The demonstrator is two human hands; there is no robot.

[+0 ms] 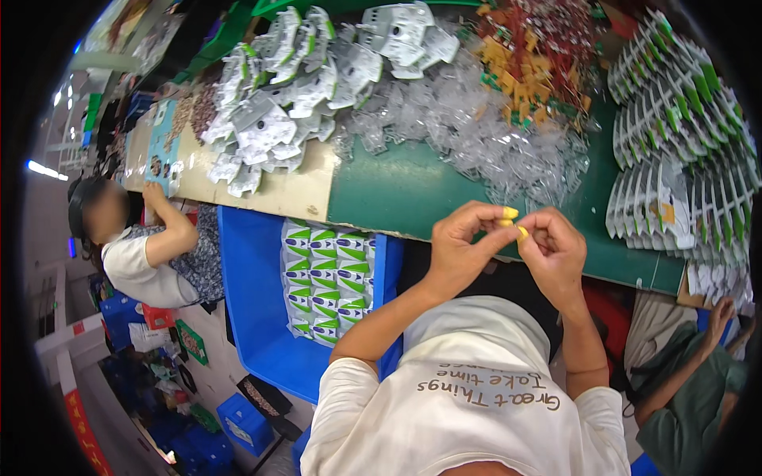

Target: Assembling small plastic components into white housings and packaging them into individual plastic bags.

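My left hand [467, 240] and my right hand [556, 247] meet in front of my chest, over the near edge of the green tabletop [394, 185]. Both are closed in a pinch, with thumb and fingertips drawn together. Yellow coverings [509, 213] show on several fingertips. Anything between the fingers is too small or hidden to make out. Just beyond my hands lies a heap of clear plastic pieces [476, 135]. Behind it is a pile of small orange-yellow parts [520, 75] with red wires [556, 32].
White-and-green plastic shells [274, 119] are piled at the far left. More shells [675, 119] stand in stacked rows at right. A blue bin [266, 349] beside my left arm holds rows of white-green items [324, 278]. One person [151, 254] sits at left, another [690, 381] at right.
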